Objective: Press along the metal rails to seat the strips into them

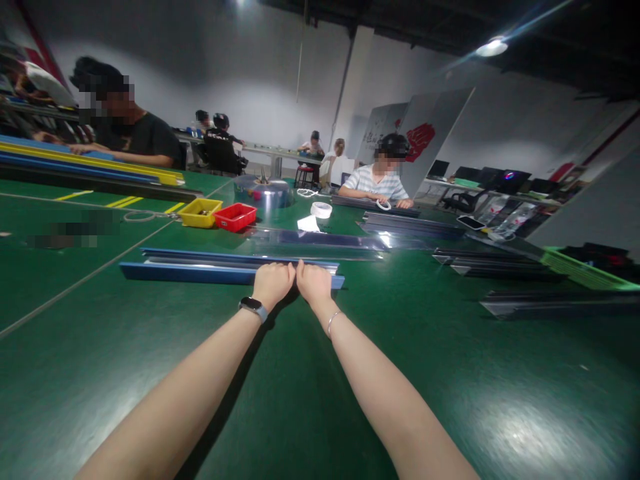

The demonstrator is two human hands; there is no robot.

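A long blue channel profile (190,273) lies on the green table, its open groove facing up. My left hand (273,283) is closed over it right of its middle, with a smartwatch on the wrist. Close beside, my right hand (315,281) grips the same profile nearer its right end. The thumbs almost meet, and most fingertips are hidden behind the knuckles. Just beyond the profile lies a clear plastic strip (320,254).
Yellow (199,214) and red (235,218) bins stand beyond the profile, near a white tape roll (321,211) and a round metal tray (265,193). Dark profiles (500,265) and a green basket (587,268) lie at right. Co-workers sit across the table.
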